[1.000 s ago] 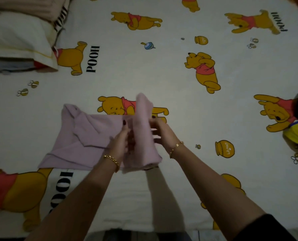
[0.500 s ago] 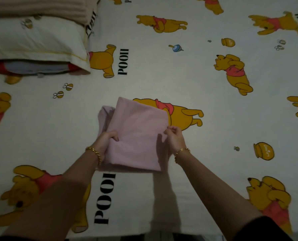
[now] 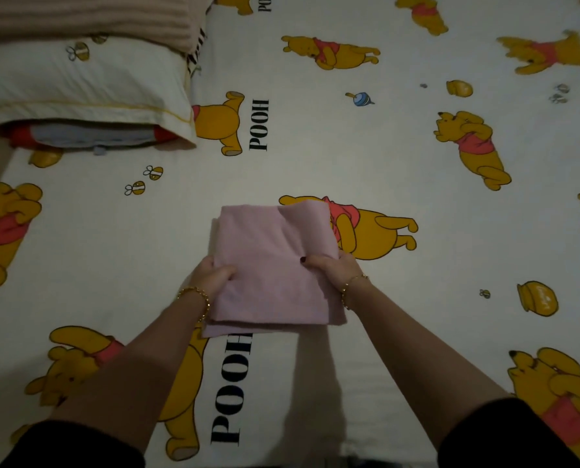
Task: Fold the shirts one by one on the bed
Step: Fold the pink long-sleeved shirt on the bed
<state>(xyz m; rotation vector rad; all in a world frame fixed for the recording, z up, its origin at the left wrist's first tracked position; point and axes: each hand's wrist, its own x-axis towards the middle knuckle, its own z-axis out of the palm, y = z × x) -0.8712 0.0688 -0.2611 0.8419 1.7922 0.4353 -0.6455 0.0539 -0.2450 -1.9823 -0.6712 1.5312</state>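
A pink shirt (image 3: 271, 261), folded into a compact rectangle, is held at the middle of the bed (image 3: 315, 157), its near edge lifted a little above the sheet. My left hand (image 3: 211, 275) grips its left edge, thumb on top and fingers under the cloth. My right hand (image 3: 332, 268) grips the right edge the same way, thumb pressing the top layer. Both wrists wear gold bracelets. No other shirt shows in this view.
The bed carries a white sheet printed with yellow bears. A pillow (image 3: 79, 86) lies at the far left with a red and grey item (image 3: 89, 133) under it and a beige ribbed blanket (image 3: 89, 18) behind. The bed's left edge shows at far left.
The shirt went from half spread with a raised flap to a closed folded rectangle. Both hands moved to its side edges and lifted it slightly; the view shifted left.
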